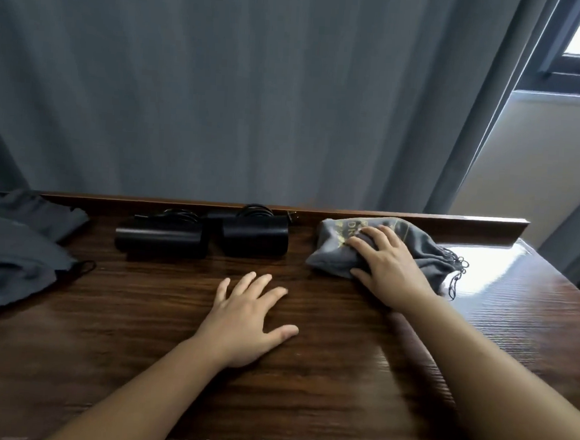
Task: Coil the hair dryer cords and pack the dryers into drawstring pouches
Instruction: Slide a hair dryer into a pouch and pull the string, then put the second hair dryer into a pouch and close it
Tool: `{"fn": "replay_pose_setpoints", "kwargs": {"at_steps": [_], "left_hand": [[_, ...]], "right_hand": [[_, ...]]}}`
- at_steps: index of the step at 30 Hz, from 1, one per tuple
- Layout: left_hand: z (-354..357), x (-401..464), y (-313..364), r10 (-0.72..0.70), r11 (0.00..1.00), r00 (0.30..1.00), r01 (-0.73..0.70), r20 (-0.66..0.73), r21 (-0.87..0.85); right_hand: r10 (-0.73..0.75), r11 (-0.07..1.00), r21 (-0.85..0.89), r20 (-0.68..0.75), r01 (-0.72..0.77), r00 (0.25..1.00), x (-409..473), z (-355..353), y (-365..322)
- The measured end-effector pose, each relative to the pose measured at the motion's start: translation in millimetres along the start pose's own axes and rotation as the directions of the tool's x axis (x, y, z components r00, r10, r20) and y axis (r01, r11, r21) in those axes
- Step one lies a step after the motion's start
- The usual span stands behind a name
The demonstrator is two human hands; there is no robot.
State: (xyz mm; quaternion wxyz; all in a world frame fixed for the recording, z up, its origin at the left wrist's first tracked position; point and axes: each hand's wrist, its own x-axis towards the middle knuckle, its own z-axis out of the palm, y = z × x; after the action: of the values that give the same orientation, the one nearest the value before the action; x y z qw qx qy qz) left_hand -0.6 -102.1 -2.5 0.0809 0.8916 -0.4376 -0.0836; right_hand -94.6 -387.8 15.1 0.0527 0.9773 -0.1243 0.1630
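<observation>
Filled grey drawstring pouch (pixel 382 250), bulging, lies under the right hand (pixel 390 264); its cords (pixel 458 271) trail out past the wrist side of that hand, toward the table's glossy right end. Its contents are hidden, though the bulk suggests a dryer inside. Right hand rests palm-down on the pouch, fingers spread and nearly straight, thumb at the pouch's near edge. Left hand (pixel 249 320) lies flat on the dark wooden table (pixel 136 329), fingers splayed, holding nothing, well apart from the right hand. Beyond the left hand's fingertips, against the table's raised back rail, two black hair dryers (pixel 201 237) sit side by side with coiled cords (pixel 258 211) on top. Far to the left of the left hand, empty-looking grey pouches (pixel 11 252) lie slack in a heap.
</observation>
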Motion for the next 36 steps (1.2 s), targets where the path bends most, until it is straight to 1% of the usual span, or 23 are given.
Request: {"fn": "replay_pose_setpoints", "kwargs": {"at_steps": [3, 6, 9, 11, 13, 14, 15, 17, 19, 22, 25, 27, 29, 32, 34, 36], "left_hand": [[2, 0, -1, 0.0, 1.0, 1.0, 0.0, -0.014, -0.001], [3, -1, -2, 0.005, 1.0, 1.0, -0.005, -0.021, -0.011], [2, -1, -1, 0.012, 1.0, 0.999, -0.013, -0.032, -0.025], [0, -1, -2, 0.022, 0.996, 0.999, -0.026, -0.041, -0.091], [-7, -4, -9, 0.027, 0.976, 0.996, -0.044, -0.082, -0.212], [-12, -7, -16, 0.026, 0.963, 0.993, -0.055, -0.113, -0.265], [-17, -11, -25, 0.025, 0.956, 0.989, -0.066, -0.145, -0.285], [-27, -20, -47, 0.017, 0.972, 0.978, -0.064, -0.207, -0.227], [-37, -30, -76, -0.012, 0.99, 0.968, -0.024, -0.251, -0.139], [-46, -50, -134, -0.129, 0.991, 0.95, 0.136, -0.284, 0.006], [-57, -76, -194, -0.295, 0.927, 0.892, 0.355, -0.344, 0.125], [-66, -91, -228, -0.395, 0.867, 0.839, 0.475, -0.374, 0.15], [-76, -100, -253, -0.477, 0.818, 0.812, 0.551, -0.337, 0.169], [-82, -100, -277, -0.514, 0.775, 0.811, 0.578, -0.279, 0.253], [-82, -98, -288, -0.477, 0.774, 0.824, 0.559, -0.306, 0.297], [-86, -95, -296, -0.424, 0.782, 0.83, 0.538, -0.363, 0.316]], "right_hand": [[-0.003, 1.0, -0.005, 0.015, 0.003, 1.0, 13, 4, 8], [0.053, 0.998, -0.026, 0.054, -0.052, 0.997, 20, 0, 4], [0.096, 0.995, -0.021, 0.024, -0.096, 0.995, 17, -7, -15], [0.08, 0.995, 0.072, -0.051, -0.076, 0.996, 9, -9, -41], [0.007, 0.979, 0.201, -0.107, 0.015, 0.994, 1, -7, -72], [-0.038, 0.962, 0.265, -0.099, 0.063, 0.994, -3, -6, -87], [-0.075, 0.942, 0.323, -0.062, 0.091, 0.995, -5, -4, -102], [-0.102, 0.902, 0.426, 0.062, 0.066, 0.993, -6, 1, -126], [-0.113, 0.875, 0.484, 0.162, 0.021, 0.98, -4, 4, -147], [-0.146, 0.893, 0.449, 0.257, 0.015, 0.955, 2, 10, -174], [-0.154, 0.929, 0.368, 0.269, 0.046, 0.951, 7, 15, -185], [-0.145, 0.937, 0.347, 0.287, 0.038, 0.947, 8, 15, -186], [-0.146, 0.942, 0.333, 0.315, 0.034, 0.938, 8, 13, -187], [-0.142, 0.946, 0.323, 0.332, 0.029, 0.932, 7, 9, -189], [-0.142, 0.946, 0.322, 0.343, 0.026, 0.928, 7, 7, -190], [-0.145, 0.944, 0.328, 0.348, 0.024, 0.926, 6, 6, -189]]}}
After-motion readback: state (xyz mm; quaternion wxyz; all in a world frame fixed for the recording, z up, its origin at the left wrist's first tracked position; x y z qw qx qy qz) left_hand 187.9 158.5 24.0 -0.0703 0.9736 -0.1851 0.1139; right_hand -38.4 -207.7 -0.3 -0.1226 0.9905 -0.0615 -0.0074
